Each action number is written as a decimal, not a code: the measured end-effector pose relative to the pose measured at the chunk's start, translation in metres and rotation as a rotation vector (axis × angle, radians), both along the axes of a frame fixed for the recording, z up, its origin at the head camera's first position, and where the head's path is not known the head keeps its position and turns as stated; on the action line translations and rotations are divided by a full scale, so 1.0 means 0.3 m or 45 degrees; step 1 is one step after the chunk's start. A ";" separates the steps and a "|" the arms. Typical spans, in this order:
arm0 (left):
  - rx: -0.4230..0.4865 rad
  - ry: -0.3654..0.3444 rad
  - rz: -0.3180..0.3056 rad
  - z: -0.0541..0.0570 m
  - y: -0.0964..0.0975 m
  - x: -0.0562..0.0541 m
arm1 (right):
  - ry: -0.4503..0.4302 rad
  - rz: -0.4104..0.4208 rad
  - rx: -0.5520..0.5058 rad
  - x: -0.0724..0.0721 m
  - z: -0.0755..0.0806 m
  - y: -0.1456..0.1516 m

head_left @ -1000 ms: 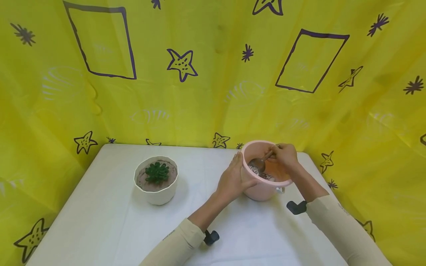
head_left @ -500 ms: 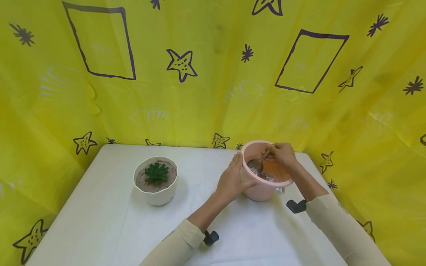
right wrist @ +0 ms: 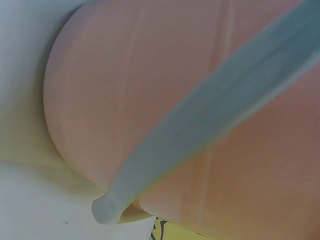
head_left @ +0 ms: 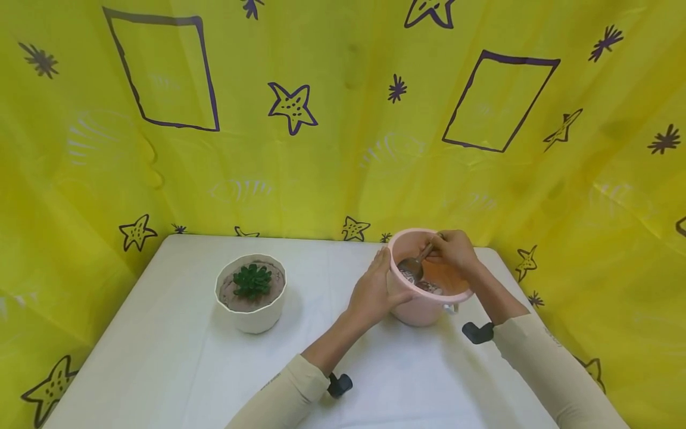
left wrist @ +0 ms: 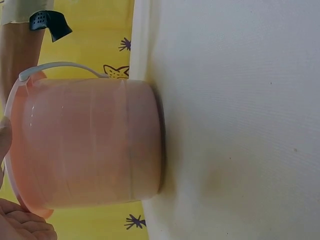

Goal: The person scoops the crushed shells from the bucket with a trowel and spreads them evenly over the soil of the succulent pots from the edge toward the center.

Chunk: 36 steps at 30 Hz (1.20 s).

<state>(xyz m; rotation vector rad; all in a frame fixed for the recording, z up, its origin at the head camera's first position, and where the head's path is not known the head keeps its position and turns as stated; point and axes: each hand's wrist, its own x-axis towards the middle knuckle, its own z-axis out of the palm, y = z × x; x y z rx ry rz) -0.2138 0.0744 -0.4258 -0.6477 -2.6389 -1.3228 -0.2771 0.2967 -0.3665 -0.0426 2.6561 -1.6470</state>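
Note:
My left hand [head_left: 374, 289] holds the pink bucket [head_left: 420, 311] at its rim, fingers along the left side and thumb across the near side. In the left wrist view, that hand's fingers [left wrist: 25, 222] show at the rim. Over the bucket's far right rim, my right hand [head_left: 452, 250] grips the handle of a spoon [head_left: 411, 268]. The spoon's round bowl is down inside, against pale, speckled lumps [head_left: 430, 287] at the bottom. A whitish bail handle [right wrist: 200, 115] hangs across the bucket's outer wall in the right wrist view, where the right hand is out of sight.
On the left of the white table [head_left: 321, 369] stands a white faceted pot [head_left: 256, 320] with a green succulent [head_left: 252, 280] in greyish soil. A yellow curtain [head_left: 332, 155] with dark star drawings hangs behind the table. Black wrist cameras [head_left: 477, 333] sit below both forearms.
The spoon and the right hand have shifted very slightly to the left within the bucket. The left hand, bucket and pot keep their places.

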 end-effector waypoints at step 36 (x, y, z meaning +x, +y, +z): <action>0.009 0.009 0.003 0.006 -0.001 0.005 | -0.207 0.178 0.059 -0.011 0.001 0.017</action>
